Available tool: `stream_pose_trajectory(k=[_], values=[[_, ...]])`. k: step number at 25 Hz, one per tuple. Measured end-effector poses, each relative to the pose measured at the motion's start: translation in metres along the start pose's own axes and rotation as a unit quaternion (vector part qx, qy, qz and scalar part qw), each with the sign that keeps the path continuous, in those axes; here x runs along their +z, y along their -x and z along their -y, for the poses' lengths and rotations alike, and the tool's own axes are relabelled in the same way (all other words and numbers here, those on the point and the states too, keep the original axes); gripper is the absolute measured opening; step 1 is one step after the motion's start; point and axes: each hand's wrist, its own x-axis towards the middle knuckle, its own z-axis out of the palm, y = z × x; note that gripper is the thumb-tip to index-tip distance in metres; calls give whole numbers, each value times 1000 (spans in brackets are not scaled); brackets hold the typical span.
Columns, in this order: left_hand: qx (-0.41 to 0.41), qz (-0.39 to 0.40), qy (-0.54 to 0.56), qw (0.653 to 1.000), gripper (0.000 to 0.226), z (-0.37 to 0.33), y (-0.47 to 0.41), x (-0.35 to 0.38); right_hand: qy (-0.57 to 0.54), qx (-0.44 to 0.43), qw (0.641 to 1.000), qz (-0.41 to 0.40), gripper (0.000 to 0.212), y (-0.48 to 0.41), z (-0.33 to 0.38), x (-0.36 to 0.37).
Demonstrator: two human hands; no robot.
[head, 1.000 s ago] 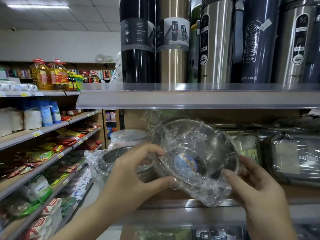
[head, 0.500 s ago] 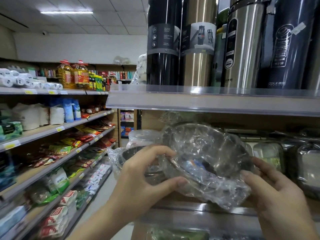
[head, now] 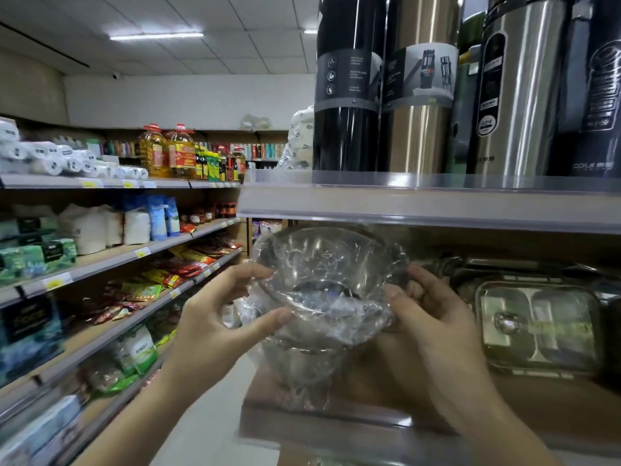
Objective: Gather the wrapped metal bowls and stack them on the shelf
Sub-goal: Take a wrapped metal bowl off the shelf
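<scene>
In a shop aisle, five tall vacuum flasks [head: 416, 85] stand in a row along the front edge of the upper shelf [head: 420, 203]. On the shelf below [head: 336, 422], a wrapped steel lunch box [head: 537, 327] with two compartments sits at the right, well back from the front edge. Two wrapped metal bowls are in view: one rests near that shelf's left front corner, and the wrapped metal bowl [head: 326, 284] is held just above it, tilted with its open mouth toward the camera. The left hand [head: 215, 324] and right hand [head: 433, 317] clasp it by opposite rims, fingers curled onto the crinkled film.
</scene>
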Motion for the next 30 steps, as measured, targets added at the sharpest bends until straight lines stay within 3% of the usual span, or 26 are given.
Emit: stream_pose_trajectory(k=[5,10,14,16,19,30], values=[[-74,13,-40,996,54,30,-6,-8,89,27,995,42,52,-17,-30,7],[-110,70,-45,990,51,41,-2,-11,171,44,984,24,60,-19,-45,-6],[-123,21,-9,992,53,55,-22,-6,289,35,955,63,78,-27,-49,-11],[-117,50,-19,992,53,60,-26,-1,266,48,956,115,77,-29,-52,-12],[-116,95,-16,989,62,67,-21,4,232,48,958,164,60,-28,-53,-13],[-90,86,-6,992,66,81,-8,5,252,20,954,162,62,-21,-65,-22]])
